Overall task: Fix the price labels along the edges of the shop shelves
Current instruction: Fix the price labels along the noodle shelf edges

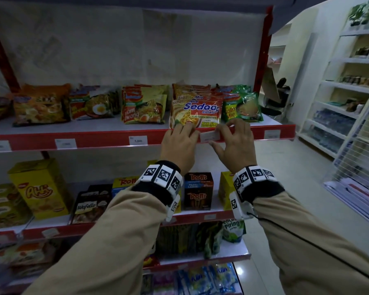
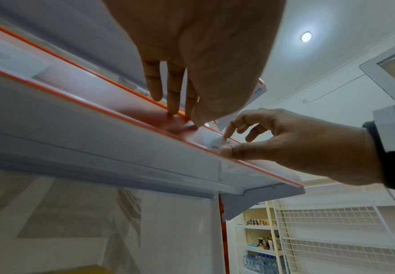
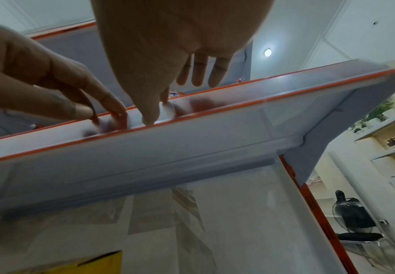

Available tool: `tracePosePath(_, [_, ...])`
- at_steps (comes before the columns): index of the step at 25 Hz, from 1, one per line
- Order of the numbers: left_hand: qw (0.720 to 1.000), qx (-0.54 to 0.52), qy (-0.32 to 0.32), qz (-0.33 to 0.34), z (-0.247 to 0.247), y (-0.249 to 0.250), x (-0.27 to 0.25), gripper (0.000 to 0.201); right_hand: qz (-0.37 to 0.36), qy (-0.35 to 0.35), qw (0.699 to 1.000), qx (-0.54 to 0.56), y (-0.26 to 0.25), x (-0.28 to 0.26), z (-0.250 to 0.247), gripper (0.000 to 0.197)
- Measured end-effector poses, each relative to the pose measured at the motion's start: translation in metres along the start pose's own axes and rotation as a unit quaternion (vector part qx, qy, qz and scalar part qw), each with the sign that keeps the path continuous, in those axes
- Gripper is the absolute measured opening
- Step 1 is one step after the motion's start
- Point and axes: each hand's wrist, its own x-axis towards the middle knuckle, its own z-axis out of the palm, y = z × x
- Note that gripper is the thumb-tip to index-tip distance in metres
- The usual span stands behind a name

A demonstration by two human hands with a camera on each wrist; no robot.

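Both hands are up at the front edge of the noodle shelf, toward its right end. Right hand (image 1: 235,141) pinches the right end of the price label (image 1: 209,136) between thumb and forefinger. Left hand (image 1: 179,143) has straight fingers pressed on the red edge strip (image 1: 107,139) just left of the label, gripping nothing.

The label lies against the strip but looks tilted, not seated like the other labels (image 1: 138,140) further left along the same edge.

Risks, my read:
- Thin paper held at one end only: pushing sideways could buckle or crease it instead of sliding it.
- If the left fingers lift early, the free end could pop out of the strip and drop.
- The Sedaap noodle pack (image 1: 195,112) overhangs the front edge directly above the hands; a knuckle nudge could tip it off.
- The strip's lip is hidden by fingers, so I can't tell whether the lower edge is tucked in; it could end up crooked.
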Motion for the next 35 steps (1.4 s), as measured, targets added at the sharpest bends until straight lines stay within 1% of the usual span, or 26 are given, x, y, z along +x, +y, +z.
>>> tracePosePath(2, [1.000,-0.001,0.007,-0.014,0.001,0.004,0.000,0.041,0.001,-0.008,1.000,0.009,0.000,0.004,0.000,0.043])
tracePosePath(4, [1.000,-0.010,0.010,-0.028,0.001,0.009,0.000,0.050,0.007,-0.026,1.000,0.008,-0.001,0.008,-0.001,0.042])
tracePosePath(6, [1.000,-0.017,0.006,-0.026,0.001,0.012,0.000,0.054,0.009,-0.046,0.999,0.000,-0.004,0.011,-0.003,0.042])
tracePosePath(9, [1.000,-0.020,-0.001,-0.008,0.000,0.014,-0.002,0.049,-0.002,-0.063,0.998,0.002,-0.003,0.014,-0.007,0.040])
tracePosePath(11, [1.000,-0.024,0.002,-0.007,-0.001,0.013,-0.001,0.047,-0.010,-0.065,0.997,0.028,-0.001,0.015,-0.010,0.038])
tracePosePath(14, [0.999,-0.041,0.000,-0.013,-0.002,0.012,0.003,0.041,-0.058,-0.054,0.992,0.098,-0.004,0.018,-0.011,0.034])
tracePosePath(16, [0.999,-0.050,-0.009,-0.020,-0.001,0.012,0.007,0.038,-0.085,-0.051,0.988,0.117,-0.008,0.020,-0.009,0.033])
tracePosePath(19, [0.998,-0.054,-0.015,-0.030,0.001,0.014,0.006,0.037,-0.073,-0.049,0.989,0.117,-0.008,0.021,-0.006,0.027])
tracePosePath(23, [0.998,-0.053,-0.019,-0.039,0.002,0.015,0.006,0.042,-0.066,-0.044,0.990,0.115,-0.007,0.020,-0.003,0.023])
tracePosePath(27, [0.998,-0.058,-0.002,-0.034,0.002,0.015,0.006,0.032,-0.073,-0.048,0.991,0.106,-0.007,0.021,-0.003,0.024])
tracePosePath(31, [0.998,-0.059,0.015,-0.028,0.006,0.014,0.001,0.030,-0.074,-0.086,0.989,0.097,-0.009,0.023,-0.004,0.030])
tracePosePath(35, [0.996,-0.083,0.011,-0.030,0.005,0.013,0.000,0.038,-0.062,-0.150,0.983,0.091,-0.010,0.035,-0.011,0.024])
